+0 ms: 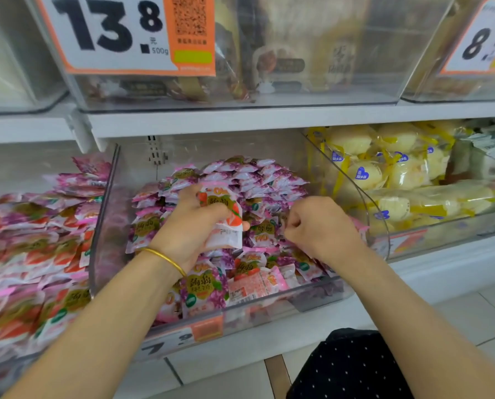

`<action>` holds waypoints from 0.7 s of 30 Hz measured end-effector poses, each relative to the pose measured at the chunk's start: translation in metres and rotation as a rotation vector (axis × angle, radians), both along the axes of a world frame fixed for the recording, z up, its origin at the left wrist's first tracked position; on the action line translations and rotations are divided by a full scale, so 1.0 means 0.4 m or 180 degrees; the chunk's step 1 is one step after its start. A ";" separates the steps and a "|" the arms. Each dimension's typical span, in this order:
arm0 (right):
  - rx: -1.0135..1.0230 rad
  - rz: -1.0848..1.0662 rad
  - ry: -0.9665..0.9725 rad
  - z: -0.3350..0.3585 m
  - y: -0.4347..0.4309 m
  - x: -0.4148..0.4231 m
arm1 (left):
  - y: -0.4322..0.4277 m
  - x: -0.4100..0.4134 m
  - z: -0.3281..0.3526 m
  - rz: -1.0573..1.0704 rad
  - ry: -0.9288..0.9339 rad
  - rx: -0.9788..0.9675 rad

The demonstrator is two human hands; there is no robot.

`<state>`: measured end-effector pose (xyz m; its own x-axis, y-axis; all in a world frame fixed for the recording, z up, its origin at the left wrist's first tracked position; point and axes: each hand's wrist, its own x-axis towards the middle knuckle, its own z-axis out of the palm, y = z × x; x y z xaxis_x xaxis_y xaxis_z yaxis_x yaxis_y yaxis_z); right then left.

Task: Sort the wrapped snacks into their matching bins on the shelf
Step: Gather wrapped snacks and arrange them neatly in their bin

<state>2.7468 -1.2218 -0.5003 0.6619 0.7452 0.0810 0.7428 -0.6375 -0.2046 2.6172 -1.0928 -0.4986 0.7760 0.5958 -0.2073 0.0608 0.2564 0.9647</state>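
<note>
My left hand (195, 223) grips a few red-and-white strawberry snack packets (224, 223) above the middle clear bin (269, 305). That bin holds a heap of purple grape packets (249, 177), with a red-and-pink strawberry packet (254, 283) lying among them near the front. My right hand (318, 226) is down in the pile at the bin's right side, fingers curled and pinching at a packet there; the pinched packet is mostly hidden. The left bin (96, 214) is piled with strawberry packets (33, 254).
To the right stands a clear bin (381, 217) of yellow wrapped snacks (364, 171). The upper shelf carries clear bins with price signs (110, 33). A white shelf edge (240, 119) runs above my hands. Tiled floor and a dotted dark garment (350, 367) lie below.
</note>
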 end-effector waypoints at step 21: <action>-0.0453 0.0997 0.1294 -0.020 -0.010 -0.038 | 0.029 -0.014 -0.026 0.1047 -0.0239 0.0674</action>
